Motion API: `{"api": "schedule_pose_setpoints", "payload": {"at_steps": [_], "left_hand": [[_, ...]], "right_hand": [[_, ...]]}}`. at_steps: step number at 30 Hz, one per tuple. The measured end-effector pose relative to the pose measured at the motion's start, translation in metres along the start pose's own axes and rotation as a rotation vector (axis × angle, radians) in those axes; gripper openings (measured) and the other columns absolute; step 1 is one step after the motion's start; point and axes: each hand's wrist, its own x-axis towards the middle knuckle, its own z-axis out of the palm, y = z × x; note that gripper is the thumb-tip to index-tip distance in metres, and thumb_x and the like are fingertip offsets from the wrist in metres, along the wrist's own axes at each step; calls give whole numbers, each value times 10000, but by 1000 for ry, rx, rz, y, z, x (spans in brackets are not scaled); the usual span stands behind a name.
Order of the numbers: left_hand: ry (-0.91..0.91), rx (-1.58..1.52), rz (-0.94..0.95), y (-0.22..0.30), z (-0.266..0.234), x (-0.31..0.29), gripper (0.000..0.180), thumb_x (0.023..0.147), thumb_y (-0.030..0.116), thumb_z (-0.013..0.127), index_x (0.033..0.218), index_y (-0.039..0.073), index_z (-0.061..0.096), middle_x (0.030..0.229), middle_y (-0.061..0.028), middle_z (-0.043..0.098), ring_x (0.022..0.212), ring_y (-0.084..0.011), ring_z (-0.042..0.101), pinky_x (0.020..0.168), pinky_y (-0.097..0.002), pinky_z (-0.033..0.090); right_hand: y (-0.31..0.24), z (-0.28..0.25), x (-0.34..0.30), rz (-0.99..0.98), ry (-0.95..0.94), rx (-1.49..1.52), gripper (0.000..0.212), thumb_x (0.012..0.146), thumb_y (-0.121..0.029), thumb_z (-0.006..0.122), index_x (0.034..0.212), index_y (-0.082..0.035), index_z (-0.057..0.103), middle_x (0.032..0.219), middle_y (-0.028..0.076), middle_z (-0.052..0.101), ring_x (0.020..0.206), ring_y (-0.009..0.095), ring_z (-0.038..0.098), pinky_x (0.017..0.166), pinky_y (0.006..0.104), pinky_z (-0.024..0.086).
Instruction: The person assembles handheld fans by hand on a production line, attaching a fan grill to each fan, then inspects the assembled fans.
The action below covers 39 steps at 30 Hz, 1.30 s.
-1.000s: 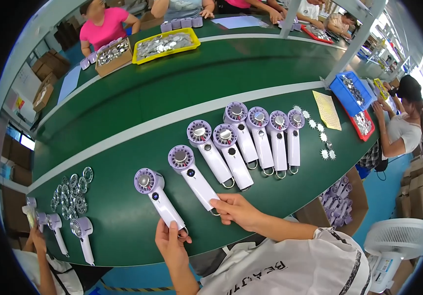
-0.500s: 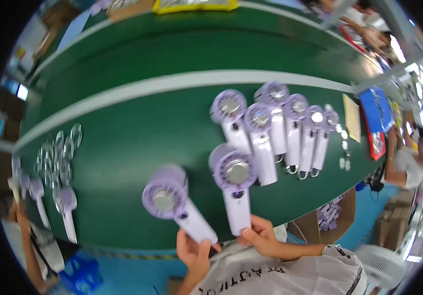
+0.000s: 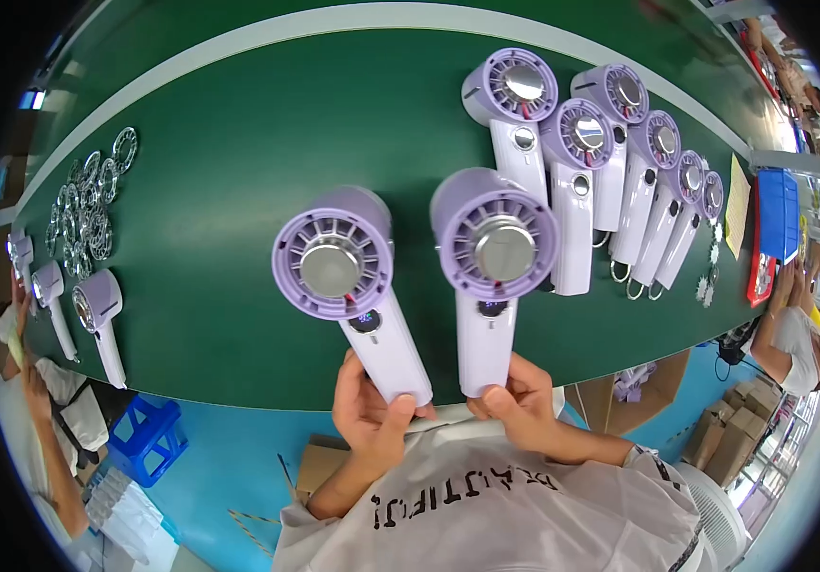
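Two lilac handheld fans are held up side by side over the near edge of the green table [image 3: 210, 315]. My left hand [image 3: 373, 410] is closed round the lower handle of the left fan [image 3: 389, 348], whose head leans left. My right hand [image 3: 522, 400] grips the bottom of the right fan [image 3: 486, 343], which stands nearly upright. Both heads show a round silver plate inside a slotted ring, and a small dark display on each handle is lit. Beyond my right hand lies a group of similar fans [image 3: 574, 229], several with metal loops at their handle ends.
Clear round grilles [image 3: 86, 205] lie piled at the left, near more fans [image 3: 97, 310]. A co-worker's arm [image 3: 40, 400] reaches in there. At the right are a yellowish sheet [image 3: 737, 208], a blue bin [image 3: 778, 214] and another person [image 3: 791, 334]. A blue stool [image 3: 146, 439] and cardboard box [image 3: 653, 396] stand below.
The view has tilted down and shifted, so the table's things sit higher in it. Both fans are still in my hands, and the left one is now held more upright.
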Motion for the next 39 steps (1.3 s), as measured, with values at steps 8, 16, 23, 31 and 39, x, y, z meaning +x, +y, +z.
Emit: {"api": "schedule_pose_setpoints", "payload": {"at_steps": [8,16,23,31,39], "left_hand": [[20,11,-4,6,9,4,579,920,-20,625,1436,-107,377,1206,-163,536,775,-183,641,607,-342,605],[32,-28,24,3,9,6,555,923,-40,632,1420,-117,396,1194,-132,532,795,-170,658,618,-312,604],[94,129,88,0,18,8,542,961,77,636,1432,-66,409,984,-121,649,684,-130,612,582,-321,589],[63,71,79,0,14,7,558,955,37,645,1437,-98,397,1105,-132,604,753,-136,635,595,-304,590],[58,37,90,-3,14,6,549,939,-25,641,1419,-130,396,1211,-149,587,829,-156,677,618,-286,612]], "right_hand": [[2,-4,1,-34,-70,53,433,1054,-291,601,1308,52,526,823,1,532,652,66,445,597,250,407],[8,-7,3,-59,-82,93,445,1057,-257,602,1372,50,534,905,5,580,683,67,507,599,224,414],[7,-3,5,-85,-20,2,458,1038,-364,626,1217,54,571,731,-1,515,570,67,413,550,277,427],[7,-5,6,-86,-32,8,442,1043,-315,625,1274,57,558,755,2,530,576,65,419,562,275,434],[14,-9,4,-88,-67,86,486,1052,-268,615,1409,47,519,920,7,602,662,60,498,588,227,417]]}}
